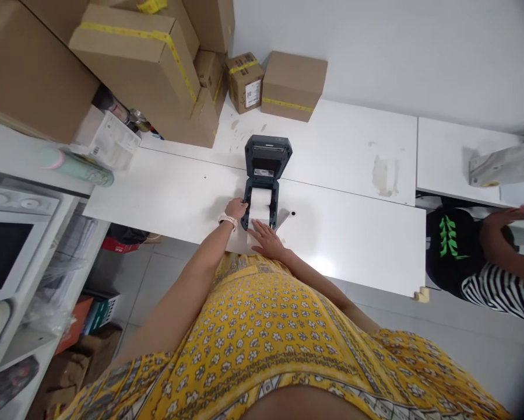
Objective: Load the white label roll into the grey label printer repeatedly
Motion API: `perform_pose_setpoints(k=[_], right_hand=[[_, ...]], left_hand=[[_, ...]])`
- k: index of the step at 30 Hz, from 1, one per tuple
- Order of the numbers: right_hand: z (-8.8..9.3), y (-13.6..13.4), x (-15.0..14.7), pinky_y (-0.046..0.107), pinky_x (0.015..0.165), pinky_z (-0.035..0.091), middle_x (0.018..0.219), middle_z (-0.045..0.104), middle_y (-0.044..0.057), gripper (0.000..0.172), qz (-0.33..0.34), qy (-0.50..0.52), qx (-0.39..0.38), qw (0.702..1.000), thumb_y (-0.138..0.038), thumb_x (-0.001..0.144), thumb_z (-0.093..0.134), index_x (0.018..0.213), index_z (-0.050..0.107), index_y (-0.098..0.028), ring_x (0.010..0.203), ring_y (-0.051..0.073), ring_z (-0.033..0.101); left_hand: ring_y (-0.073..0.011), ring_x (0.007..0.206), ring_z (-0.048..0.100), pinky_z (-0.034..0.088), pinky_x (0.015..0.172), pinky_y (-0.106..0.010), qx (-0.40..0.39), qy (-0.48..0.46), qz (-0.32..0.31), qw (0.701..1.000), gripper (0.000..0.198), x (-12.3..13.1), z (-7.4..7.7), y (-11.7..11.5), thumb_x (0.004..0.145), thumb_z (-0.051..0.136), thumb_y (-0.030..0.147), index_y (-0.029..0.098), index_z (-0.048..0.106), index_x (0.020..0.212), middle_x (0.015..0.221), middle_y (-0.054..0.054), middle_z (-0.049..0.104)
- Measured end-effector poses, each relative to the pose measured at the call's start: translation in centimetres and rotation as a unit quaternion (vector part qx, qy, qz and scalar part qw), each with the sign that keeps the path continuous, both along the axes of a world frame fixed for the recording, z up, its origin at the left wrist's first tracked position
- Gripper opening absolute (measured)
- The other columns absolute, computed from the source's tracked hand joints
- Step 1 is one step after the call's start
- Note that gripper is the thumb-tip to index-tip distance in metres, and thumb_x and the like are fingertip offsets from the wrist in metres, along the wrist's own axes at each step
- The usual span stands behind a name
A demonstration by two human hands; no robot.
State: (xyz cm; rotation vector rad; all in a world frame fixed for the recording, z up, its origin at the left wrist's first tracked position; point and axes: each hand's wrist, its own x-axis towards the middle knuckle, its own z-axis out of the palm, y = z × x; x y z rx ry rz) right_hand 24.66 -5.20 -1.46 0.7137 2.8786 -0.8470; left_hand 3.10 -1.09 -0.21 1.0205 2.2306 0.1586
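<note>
A dark grey label printer (275,201) sits on the white table with its lid (268,153) raised. Inside lies a roll of white label paper (260,201), and its strip runs over the printer's front edge towards me. My left hand (236,209), a pale band on its wrist, grips the printer's left side with fingers curled at the edge. On the paper at the front of the printer, my right hand (265,238) lies flat with its fingers stretched out. What is beneath the right palm is hidden.
Several cardboard boxes (126,52) are stacked at the back left; a small box (245,81) and a wider box (293,84) stand behind the printer. A green bottle (84,170) lies at left. Another person (467,251) is at the far right, near the white table's (353,245) end.
</note>
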Motion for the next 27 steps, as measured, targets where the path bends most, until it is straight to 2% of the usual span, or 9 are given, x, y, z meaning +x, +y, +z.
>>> perform_pose_setpoints(k=[6,9,12,14,18,24,27], right_hand=[[0.5,-0.3,-0.5,0.049,0.127,0.021,0.17,0.016,0.016,0.075,-0.012,-0.005,-0.018,1.0,-0.041,0.091,0.066,0.156,0.04,-0.016,0.159,0.032,0.015],[0.7,-0.1,-0.8,0.048,0.125,0.028,0.169,0.025,0.014,0.071,-0.028,0.015,-0.033,0.999,-0.044,0.095,0.059,0.157,0.038,-0.016,0.156,0.031,0.026],[0.7,0.2,-1.0,0.047,0.12,0.036,0.167,0.031,0.012,0.062,-0.077,0.037,-0.015,0.996,-0.04,0.101,0.049,0.157,0.038,-0.016,0.151,0.03,0.035],[0.3,0.3,-1.0,0.048,0.122,0.032,0.168,0.027,0.015,0.06,-0.099,0.038,0.012,0.994,-0.037,0.101,0.047,0.156,0.04,-0.013,0.154,0.032,0.03],[-0.6,-0.2,-1.1,0.052,0.126,0.022,0.17,0.019,0.017,0.062,-0.096,0.035,0.037,0.994,-0.041,0.1,0.052,0.156,0.041,-0.015,0.159,0.034,0.014],[-1.0,-0.3,-1.3,0.052,0.121,0.032,0.17,0.019,0.017,0.066,-0.104,0.025,0.031,0.994,-0.046,0.099,0.053,0.157,0.039,-0.018,0.158,0.035,0.017],[-1.2,0.1,-0.9,0.049,0.122,0.031,0.169,0.023,0.016,0.065,-0.095,0.034,0.041,0.994,-0.044,0.101,0.05,0.157,0.038,-0.015,0.158,0.032,0.02]], left_hand=[[-0.0243,0.119,0.067,0.049,0.091,-0.029,-0.008,0.028,-0.014,0.999,0.034,0.5,0.4,0.1,0.097,0.053,0.037,0.022,0.07,0.122,0.126,-0.011,0.073],[-0.026,0.12,0.067,0.05,0.091,-0.031,-0.012,0.042,-0.022,0.999,0.034,0.7,0.5,0.1,0.098,0.051,0.035,0.021,0.069,0.123,0.126,-0.013,0.072],[-0.0281,0.121,0.066,0.051,0.093,-0.033,-0.012,0.061,-0.046,0.997,0.033,0.8,0.5,0.4,0.098,0.051,0.031,0.019,0.069,0.123,0.125,-0.015,0.072],[-0.0289,0.122,0.065,0.051,0.095,-0.034,-0.012,0.071,-0.059,0.996,0.032,0.8,0.5,0.7,0.097,0.051,0.027,0.017,0.068,0.124,0.126,-0.016,0.071],[-0.0313,0.123,0.064,0.051,0.097,-0.037,-0.015,0.079,-0.068,0.994,0.034,0.8,0.7,1.1,0.097,0.051,0.023,0.015,0.064,0.128,0.129,-0.019,0.068],[-0.0331,0.124,0.064,0.05,0.097,-0.039,-0.008,0.073,-0.066,0.995,0.036,0.7,0.9,1.4,0.095,0.056,0.022,0.016,0.059,0.13,0.13,-0.021,0.067],[-0.0335,0.124,0.064,0.05,0.097,-0.039,-0.009,0.067,-0.067,0.995,0.035,0.7,0.8,1.4,0.095,0.056,0.023,0.016,0.06,0.129,0.13,-0.021,0.067]])
